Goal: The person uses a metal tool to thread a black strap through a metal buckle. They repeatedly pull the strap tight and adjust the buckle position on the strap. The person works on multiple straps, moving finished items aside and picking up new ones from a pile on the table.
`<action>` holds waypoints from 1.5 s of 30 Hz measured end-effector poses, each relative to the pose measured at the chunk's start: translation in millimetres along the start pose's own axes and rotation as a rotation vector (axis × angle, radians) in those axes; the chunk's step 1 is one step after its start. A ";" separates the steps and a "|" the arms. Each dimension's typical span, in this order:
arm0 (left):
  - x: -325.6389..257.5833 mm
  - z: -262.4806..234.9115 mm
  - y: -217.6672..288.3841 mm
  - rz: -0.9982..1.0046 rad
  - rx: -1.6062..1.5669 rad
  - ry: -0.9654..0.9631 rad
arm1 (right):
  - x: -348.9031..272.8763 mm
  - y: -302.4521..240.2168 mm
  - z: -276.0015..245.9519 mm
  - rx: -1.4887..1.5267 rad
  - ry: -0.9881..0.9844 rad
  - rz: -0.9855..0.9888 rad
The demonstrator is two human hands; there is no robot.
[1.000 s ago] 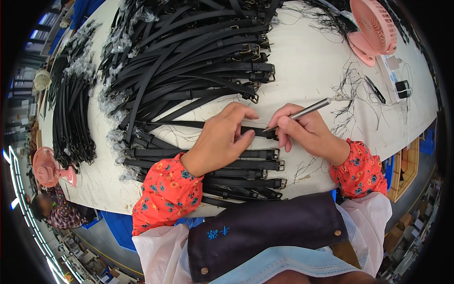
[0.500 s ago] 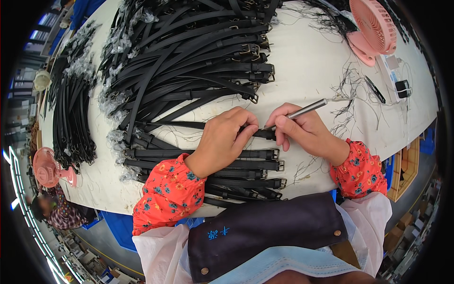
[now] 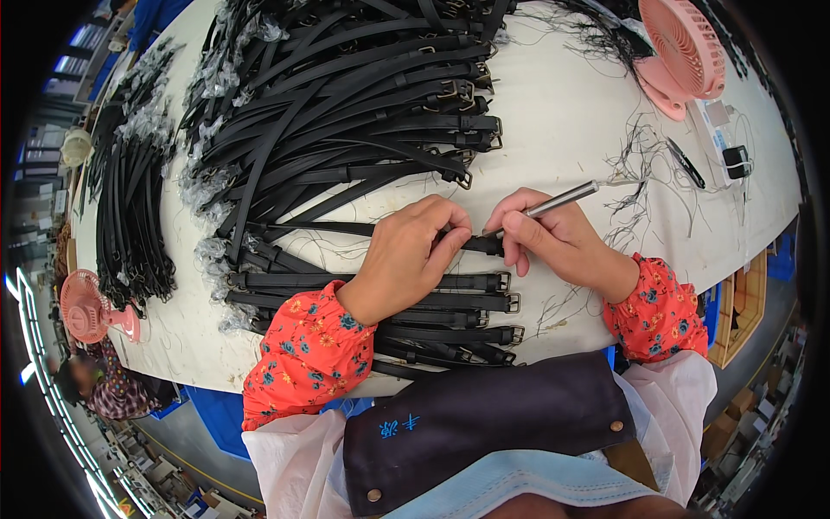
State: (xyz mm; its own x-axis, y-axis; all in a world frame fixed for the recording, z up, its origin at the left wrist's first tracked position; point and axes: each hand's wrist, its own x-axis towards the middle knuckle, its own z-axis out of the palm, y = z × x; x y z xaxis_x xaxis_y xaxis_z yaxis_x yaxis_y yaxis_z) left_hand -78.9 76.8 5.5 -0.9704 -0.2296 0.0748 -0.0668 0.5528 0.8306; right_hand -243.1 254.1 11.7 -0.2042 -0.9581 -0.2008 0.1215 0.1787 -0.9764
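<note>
My left hand (image 3: pixel 413 255) presses down on a black belt strap (image 3: pixel 333 229) lying across the white table, fingers curled at its buckle end. My right hand (image 3: pixel 553 240) grips a slim silver pen-like tool (image 3: pixel 562 199) and holds its tip against the same strap end, right beside my left fingertips. Below both hands lie several finished black belts (image 3: pixel 415 303) in a neat row, buckles to the right.
A big heap of black belts (image 3: pixel 346 104) fills the far table; another bundle (image 3: pixel 130 216) lies at the left. A pink fan (image 3: pixel 683 52) stands at the far right, another pink fan (image 3: pixel 86 307) at the left edge. Loose black threads (image 3: pixel 640 164) and a small black tool (image 3: pixel 685 163) lie nearby.
Both hands stay on the strap end; the fingers and the tool tip shifted only slightly.
</note>
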 end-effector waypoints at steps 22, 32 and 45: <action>8.8 -30.8 -10.6 0.239 0.686 0.229 | -0.7 7.8 -2.0 -0.184 0.213 -0.372; -0.8 -35.6 -14.8 0.122 0.219 -0.062 | 3.2 13.3 -3.0 -0.535 0.164 -0.530; -2.8 -9.8 -2.6 -0.104 -0.280 -0.109 | 8.8 20.0 3.9 -0.603 0.098 -0.713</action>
State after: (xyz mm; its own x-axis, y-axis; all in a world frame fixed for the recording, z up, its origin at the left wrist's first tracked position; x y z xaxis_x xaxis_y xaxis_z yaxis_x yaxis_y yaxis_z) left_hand -73.7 68.1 8.5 -0.9819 -0.1780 -0.0653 -0.1150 0.2854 0.9515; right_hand -238.6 248.4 -9.3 -0.1207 -0.8679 0.4818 -0.5824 -0.3312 -0.7424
